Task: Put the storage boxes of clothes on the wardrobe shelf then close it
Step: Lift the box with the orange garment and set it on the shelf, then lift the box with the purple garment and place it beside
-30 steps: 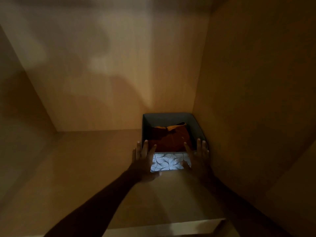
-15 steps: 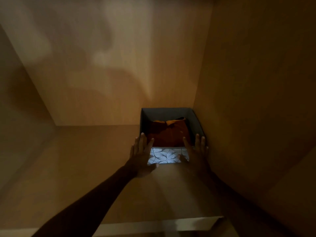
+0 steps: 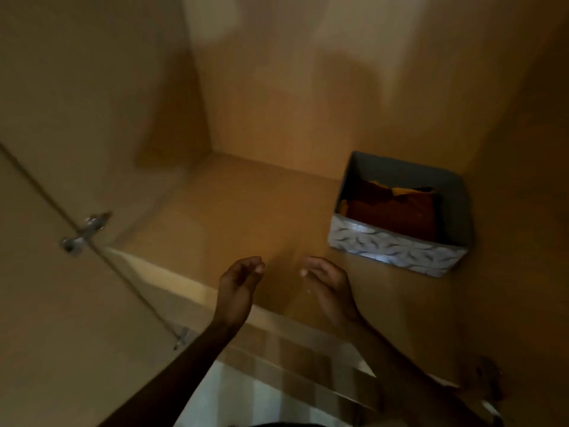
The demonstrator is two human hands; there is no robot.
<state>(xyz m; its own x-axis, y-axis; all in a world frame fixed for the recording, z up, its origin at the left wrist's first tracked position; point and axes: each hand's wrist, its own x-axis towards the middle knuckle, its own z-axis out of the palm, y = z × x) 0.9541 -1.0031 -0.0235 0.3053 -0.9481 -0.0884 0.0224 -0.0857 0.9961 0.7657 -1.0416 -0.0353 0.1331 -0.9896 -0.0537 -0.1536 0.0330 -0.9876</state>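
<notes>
One storage box [image 3: 397, 251] on the wardrobe shelf [image 3: 240, 211], far to the right, just beside the right side wall [image 3: 523, 149] and near the back wall [image 3: 308, 103]; cannot tell if touching them. Grey on the inside, pale leaf pattern on the front face. Inside it folded clothes [image 3: 397, 211] in rust and orange colour, lying below the rim. Two bare hands over the front part of the shelf, well apart from the box, touching nothing. On one side the left hand [image 3: 238, 285], palm turned toward the other hand, fingers loosely curled, holding nothing. Opposite to it the right hand [image 3: 331, 283], palm turned inward as well, fingers loosely bent, also empty. Only a small gap between both. At the left the open wardrobe door [image 3: 61, 303], with a metal hinge [image 3: 84, 231] near the left end of the shelf and a second metal fitting [image 3: 182, 337] lower down. Under the forearms the pale front edge of the shelf.
</notes>
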